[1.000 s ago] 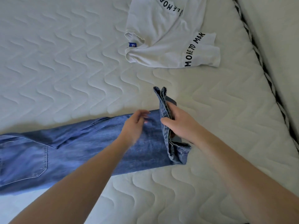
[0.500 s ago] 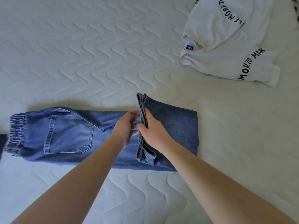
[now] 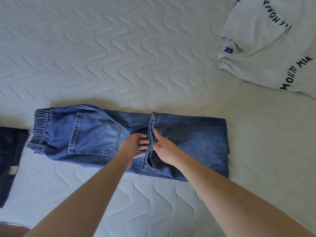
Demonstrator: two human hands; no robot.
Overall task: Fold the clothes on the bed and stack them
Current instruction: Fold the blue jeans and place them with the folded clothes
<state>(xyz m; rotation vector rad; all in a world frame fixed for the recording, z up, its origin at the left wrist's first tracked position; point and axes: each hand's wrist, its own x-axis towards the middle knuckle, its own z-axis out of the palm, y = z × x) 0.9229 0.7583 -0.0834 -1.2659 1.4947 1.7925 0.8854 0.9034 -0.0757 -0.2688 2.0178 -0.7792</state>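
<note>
Across the whole view, bed: white quilted mattress (image 3: 106, 53) with a wavy stitched pattern, carrying every item listed below.
Jeans: blue denim jeans (image 3: 193, 142) lie flat on the mattress, lengthwise left to right, elastic waistband at the left end, back pocket facing up, legs doubled back from the right so the hems sit across the middle.
T-shirt: white T-shirt (image 3: 266, 53) with black lettering and a small blue neck label, loosely bunched, far beyond the right end of the jeans and well apart from them, partly cut off by the frame edge.
Dark garment: dark navy garment (image 3: 8, 161) just beside the waistband end of the jeans, cut off by the frame edge; type cannot be told.
Right hand: right hand (image 3: 165, 147) rests on top of the jeans at the leg hems, fingers straight and together, pressing the hem edge down; nothing is gripped.
Left hand: left hand (image 3: 135, 144) rests on the jeans immediately left of the hems, between pocket and hems, fingers extended with tips reaching toward or under the hem edge; whether they pinch the cloth cannot be told.
</note>
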